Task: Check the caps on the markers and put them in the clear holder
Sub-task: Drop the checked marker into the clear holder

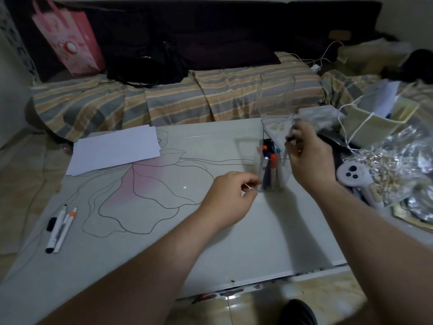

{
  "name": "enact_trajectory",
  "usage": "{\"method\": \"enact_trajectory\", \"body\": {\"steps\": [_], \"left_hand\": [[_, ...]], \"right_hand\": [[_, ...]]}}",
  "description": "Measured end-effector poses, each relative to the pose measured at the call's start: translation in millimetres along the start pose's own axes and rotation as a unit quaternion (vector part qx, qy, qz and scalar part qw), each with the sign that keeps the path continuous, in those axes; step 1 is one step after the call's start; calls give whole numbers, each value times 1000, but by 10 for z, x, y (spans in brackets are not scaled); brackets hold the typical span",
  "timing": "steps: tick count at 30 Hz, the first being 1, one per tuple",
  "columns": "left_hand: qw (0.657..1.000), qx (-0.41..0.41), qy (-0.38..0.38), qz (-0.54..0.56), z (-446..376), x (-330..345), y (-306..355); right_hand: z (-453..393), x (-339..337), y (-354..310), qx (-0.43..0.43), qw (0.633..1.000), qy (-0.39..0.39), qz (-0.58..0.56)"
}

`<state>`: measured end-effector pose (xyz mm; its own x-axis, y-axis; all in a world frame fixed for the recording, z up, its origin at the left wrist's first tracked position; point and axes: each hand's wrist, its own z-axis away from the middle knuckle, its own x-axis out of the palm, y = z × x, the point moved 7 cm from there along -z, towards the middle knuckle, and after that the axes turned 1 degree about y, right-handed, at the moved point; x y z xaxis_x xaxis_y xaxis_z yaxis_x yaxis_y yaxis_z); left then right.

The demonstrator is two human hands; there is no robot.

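The clear holder (273,170) stands on the white board (234,242), directly between the two hands. Several markers (271,165) are already in it, standing upright with their coloured caps at the top, just below and to the left of the right fingertips.

The left hand (228,200) rests on the board with its fingers curled. The fingertips touch or nearly touch the holder's lower left edge; blur hides whether they actually pinch the wall. The right hand (307,156) hovers at the holder's upper right rim, fingers bunched round something small and dark, probably a cap or a marker end, but I cannot tell which.

Three more markers (59,227) lie loose together on the board, well away from the fingers of the left hand, toward the near left corner.

The holder looks like thin hard plastic: light, stiff, smooth and easy to tip, especially with tall markers leaning in it. Steadying it low on the wall, as the left fingers seem placed to do, appears sensible. The markers are light, rigid and slick; each is best pinched mid-barrel, with the other fingers pressing the cap home before it is dropped in upright.
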<state>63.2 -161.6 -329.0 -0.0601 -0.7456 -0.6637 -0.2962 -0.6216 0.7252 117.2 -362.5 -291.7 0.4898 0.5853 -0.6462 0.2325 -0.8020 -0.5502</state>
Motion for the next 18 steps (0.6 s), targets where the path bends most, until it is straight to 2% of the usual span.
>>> {"method": "enact_trajectory", "body": {"steps": [3,6,9,13,16,18], "left_hand": [[1000,2,-1,1,3,30,12],[1000,0,-4,3,-5,34,8],[1000,0,-7,1,-5,14,-2],[1000,-7,-8,-8,8,-52,-90],[1000,-13,2,-27,22,-185,-232],[998,-27,20,-50,48,-345,-388]], "right_hand": [[107,217,53,-54,990,-65,111],[159,291,131,-6,978,-116,174],[180,278,155,27,975,-129,178],[205,234,111,58,980,-83,171],[272,320,-197,-12,987,-42,155],[368,549,-492,-63,992,-78,77]]}}
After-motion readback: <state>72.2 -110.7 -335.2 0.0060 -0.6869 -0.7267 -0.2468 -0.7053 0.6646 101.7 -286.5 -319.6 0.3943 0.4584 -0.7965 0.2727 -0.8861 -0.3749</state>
